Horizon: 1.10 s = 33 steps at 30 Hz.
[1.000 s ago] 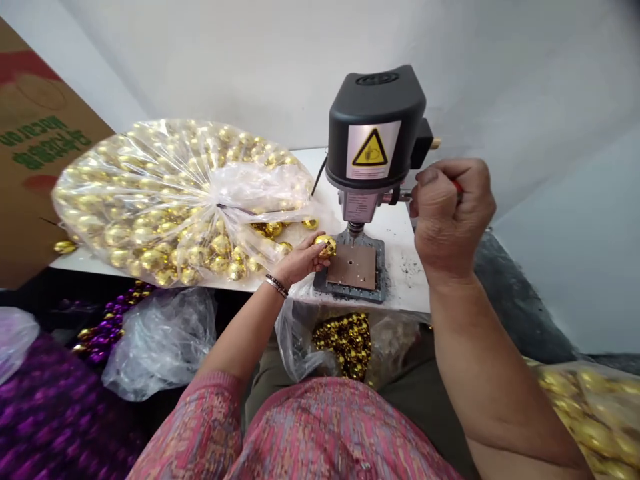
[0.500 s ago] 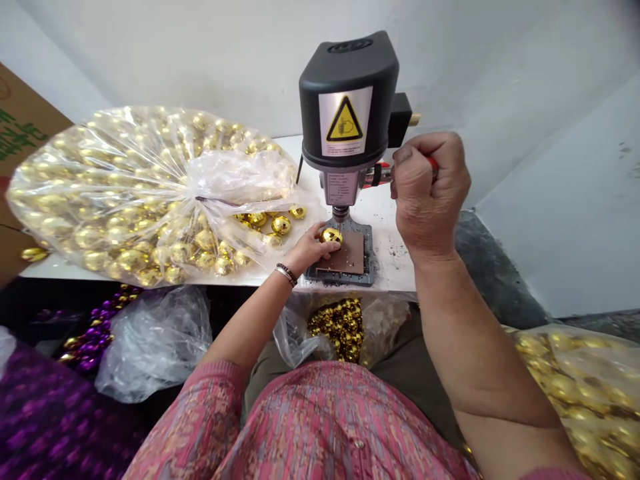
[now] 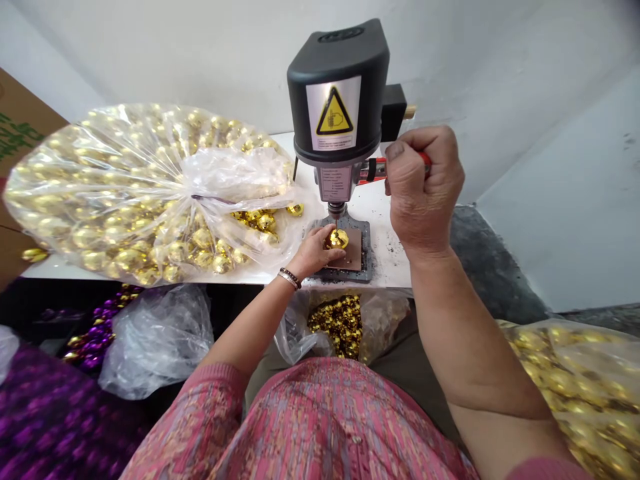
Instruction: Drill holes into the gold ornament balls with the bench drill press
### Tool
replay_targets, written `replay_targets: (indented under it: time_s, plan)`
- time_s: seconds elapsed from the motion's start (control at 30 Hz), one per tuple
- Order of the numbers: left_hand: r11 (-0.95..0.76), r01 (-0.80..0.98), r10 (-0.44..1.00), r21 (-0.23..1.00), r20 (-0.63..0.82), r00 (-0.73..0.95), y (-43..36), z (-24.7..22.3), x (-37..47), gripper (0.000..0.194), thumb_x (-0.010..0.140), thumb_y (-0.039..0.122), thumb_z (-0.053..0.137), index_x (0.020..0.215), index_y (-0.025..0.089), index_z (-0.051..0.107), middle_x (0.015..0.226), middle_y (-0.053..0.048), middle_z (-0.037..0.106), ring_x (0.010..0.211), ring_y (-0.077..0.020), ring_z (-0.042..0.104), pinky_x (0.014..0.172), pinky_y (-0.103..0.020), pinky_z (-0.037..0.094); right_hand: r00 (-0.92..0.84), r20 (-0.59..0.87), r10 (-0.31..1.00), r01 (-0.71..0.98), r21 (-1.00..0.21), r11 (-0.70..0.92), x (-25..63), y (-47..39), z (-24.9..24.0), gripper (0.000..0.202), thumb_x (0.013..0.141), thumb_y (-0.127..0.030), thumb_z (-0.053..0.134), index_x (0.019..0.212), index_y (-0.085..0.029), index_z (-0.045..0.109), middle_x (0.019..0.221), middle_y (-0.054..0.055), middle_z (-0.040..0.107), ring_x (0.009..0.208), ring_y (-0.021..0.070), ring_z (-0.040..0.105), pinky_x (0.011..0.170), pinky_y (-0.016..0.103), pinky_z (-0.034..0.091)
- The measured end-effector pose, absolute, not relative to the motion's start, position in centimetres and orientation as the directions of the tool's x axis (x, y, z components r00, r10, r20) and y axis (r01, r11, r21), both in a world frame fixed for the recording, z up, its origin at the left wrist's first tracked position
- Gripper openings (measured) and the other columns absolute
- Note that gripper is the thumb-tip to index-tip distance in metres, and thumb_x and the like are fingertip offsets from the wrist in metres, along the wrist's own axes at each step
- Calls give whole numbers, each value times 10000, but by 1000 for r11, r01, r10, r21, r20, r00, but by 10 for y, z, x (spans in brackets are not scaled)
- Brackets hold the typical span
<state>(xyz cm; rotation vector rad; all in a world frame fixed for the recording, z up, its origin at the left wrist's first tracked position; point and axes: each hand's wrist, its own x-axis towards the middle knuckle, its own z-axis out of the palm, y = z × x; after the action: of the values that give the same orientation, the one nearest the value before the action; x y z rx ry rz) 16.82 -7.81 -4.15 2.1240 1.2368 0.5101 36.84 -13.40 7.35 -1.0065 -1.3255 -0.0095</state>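
Note:
Under the spindle of a small drill press (image 3: 338,100), a shiny gold bauble (image 3: 339,239) rests on a brown square board (image 3: 354,253). My left hand (image 3: 316,252) grips the bauble from its left side, thumb in front and fingers behind. The thin drill bit (image 3: 337,223) points down at the top of the bauble; whether it has gone in is too small to tell. Wrapped in a fist, my right hand (image 3: 425,187) holds the red drill press handle (image 3: 379,171) on the machine's right side.
A big clear bag (image 3: 125,193) of gold baubles covers the table's left, with loose baubles (image 3: 267,222) at its mouth. Dark shavings lie around the grey base (image 3: 367,273). Below the table edge hangs an open bag of gold pieces (image 3: 336,327). Another bauble bag (image 3: 590,393) stands at right.
The gold bauble has shifted slightly right under the bit, and my left hand has moved with it. My right hand stays on the handle. The whole view has shifted a little.

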Motion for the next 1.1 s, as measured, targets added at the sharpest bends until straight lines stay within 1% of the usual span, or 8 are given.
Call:
replay_targets:
  time_s: [0.1,0.2,0.3,0.4,0.53,0.77,0.93,1.1]
  plan:
    - [-369,627,882,686,45,469,-82,-44,170,667,943,355,935,1565,188,758,1476,-165,800,1432,-350,710,1251,-469,587,310,798,516,521,-597,610,369,-133,72,356,1158,-565,575,1046,-237,658,990,7,694,894,115,656,918,315,620]
    - [-334,603,892,724,37,451,-85,-44,173,599,977,356,894,1534,181,762,1375,-146,835,1294,-320,751,1172,-449,615,316,807,499,522,-587,618,368,-133,70,363,1159,-569,576,1059,-230,655,965,-2,676,869,104,643,893,306,607]
    - [-277,586,903,762,-2,430,-87,-41,178,588,965,325,887,1519,173,764,1275,-117,852,1122,-281,770,1065,-415,634,331,811,482,521,-583,624,365,-133,70,369,1161,-575,570,1060,-227,640,934,-8,662,844,94,638,864,291,604]
    - [-252,587,910,769,-18,414,-87,-37,181,509,921,303,913,1407,192,814,1199,-84,851,1048,-266,760,992,-384,622,355,798,487,518,-601,609,363,-136,70,356,1157,-565,574,1057,-229,637,912,-12,655,816,94,646,851,294,625]
    - [-253,559,900,789,-19,435,-88,-34,183,379,907,298,908,1270,220,835,1124,-46,845,1020,-251,744,944,-351,599,375,792,482,553,-608,569,362,-143,70,391,1148,-594,568,1037,-233,668,921,-10,682,833,109,686,883,334,642]
    - [-215,544,908,811,-39,418,-89,-36,183,436,890,276,921,1312,220,828,1137,-48,837,1028,-255,745,968,-353,606,362,786,501,559,-613,558,357,-159,64,565,1133,-729,546,932,-238,740,820,3,666,756,110,647,794,326,590]
    - [-223,542,903,811,-38,428,-90,-38,183,407,912,285,909,1302,214,816,1124,-48,834,1007,-248,737,948,-348,593,362,777,515,536,-625,567,354,-163,57,538,1136,-700,564,960,-238,774,852,6,670,791,104,674,883,335,631]
    - [-208,520,904,829,-40,425,-93,-35,183,374,919,268,896,1277,204,810,1069,-27,827,975,-236,737,926,-332,577,374,806,458,594,-588,549,353,-162,46,508,1147,-659,565,991,-239,804,844,12,689,781,112,672,829,323,618]
